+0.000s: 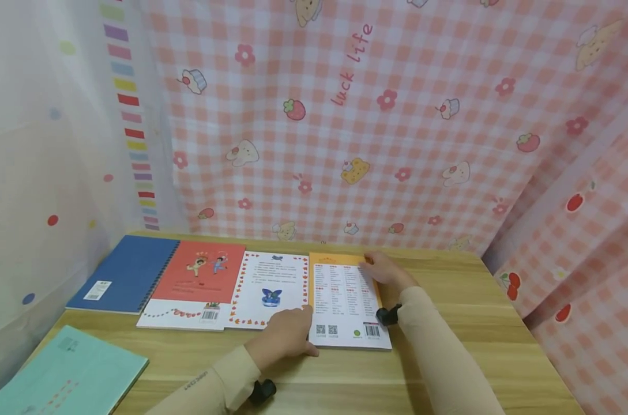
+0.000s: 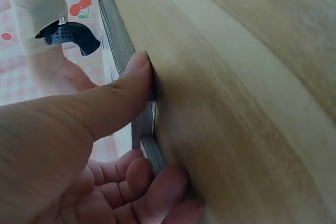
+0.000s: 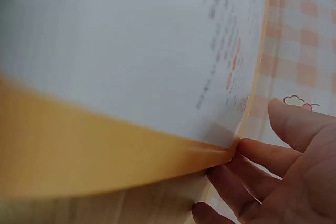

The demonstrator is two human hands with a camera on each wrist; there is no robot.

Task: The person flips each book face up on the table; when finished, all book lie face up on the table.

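Squaring up the orange-bordered softcover book (image 1: 347,300) with the white printed back cover appears to be the step in hand: it lies flat, back cover up, at the right end of a row of four books on the light wooden tabletop (image 1: 464,300).

Left hand (image 1: 285,337): rests at the book's near left corner. The left wrist view shows the thumb (image 2: 113,98) pressed against the page edges and the other fingers curled under the lower edge, so this hand grips the corner.

Right hand (image 1: 383,270): sits at the far right corner. In the right wrist view the fingertips (image 3: 262,153) meet the orange corner, which is slightly lifted; the fingers look only loosely bent, touching more than clamping.

Judgement: placement is nearly complete. The next move calls for a small, even push from both corners to bring the book parallel with its neighbour, then a clean release without dragging the cover.

Surroundings: immediately left, touching or just overlapping, lies a white book with a red patterned border and blue butterfly (image 1: 269,291); then a red-and-white book with dancing figures (image 1: 196,285); then a blue spiral-bound notebook (image 1: 127,274). A pale teal book (image 1: 70,374) lies apart at the near left. A pink checked curtain (image 1: 397,115) hangs behind.

Obstruction: only the white neighbour, which leaves no room on the left.
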